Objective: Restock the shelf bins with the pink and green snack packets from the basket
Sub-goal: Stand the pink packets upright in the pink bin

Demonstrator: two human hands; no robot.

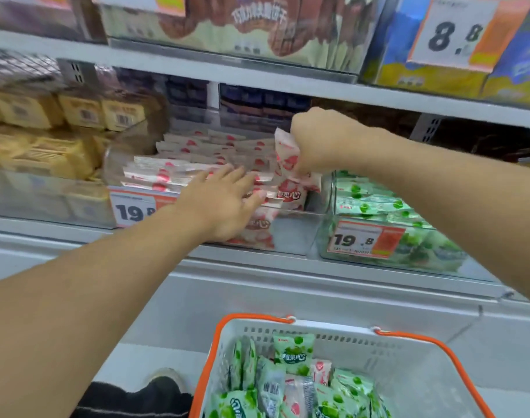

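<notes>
Right hand (pixel 321 143) gripping pink packets (pixel 288 164) above my clear bin (pixel 291 236), left hand (pixel 224 203) flat, fingers straight on stacked packets (pixel 167 173), its palm hidden, basket (pixel 423 381) cut off below

Pink packets (pixel 197 164) stacked in bin (pixel 291 236)

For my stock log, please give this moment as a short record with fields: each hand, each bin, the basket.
left hand: open left hand, fingers flat on the pink packets in the pink bin
right hand: right hand grips a pink packet over that bin
green bin: green bin to the right, holding green packets
basket: basket below, mostly green packets, a few pink
</notes>
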